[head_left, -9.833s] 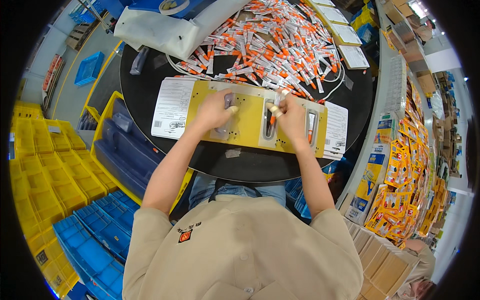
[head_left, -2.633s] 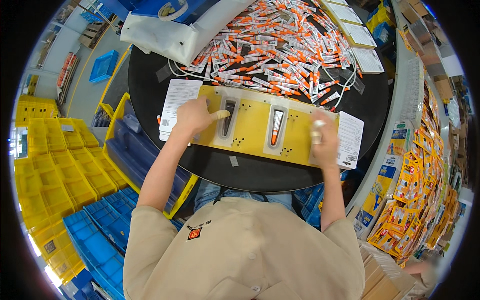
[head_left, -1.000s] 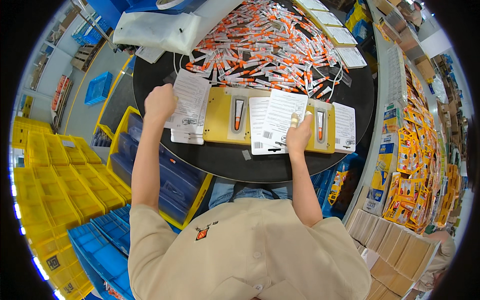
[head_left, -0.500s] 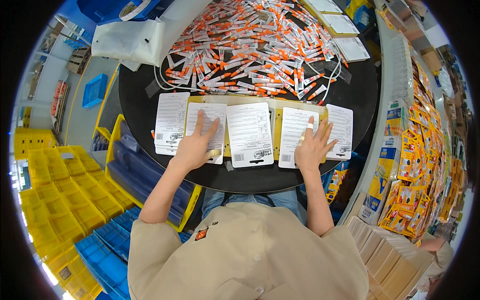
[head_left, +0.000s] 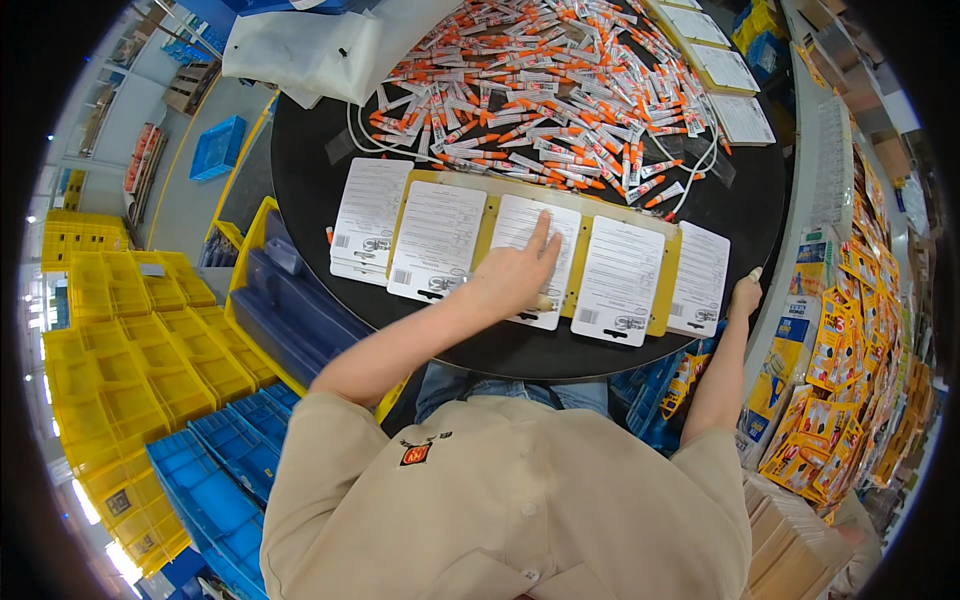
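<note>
white printed cards [head_left: 528,258] covered a yellow tray [head_left: 481,221] on the round black table [head_left: 520,355]; orange-capped white tubes [head_left: 560,90] heaped its far edge beside yellow bins [head_left: 130,360] and blue bins [head_left: 215,470].

A round black table [head_left: 520,350] fills the upper centre of the frame. Printed white cards [head_left: 530,255] are laid in a row over a yellow tray [head_left: 672,290]; the middle card is pressed by the flat left hand [head_left: 515,280]. The right hand [head_left: 745,295] is seen at the table's right edge. Orange-capped tubes [head_left: 560,90] are heaped above.
</note>
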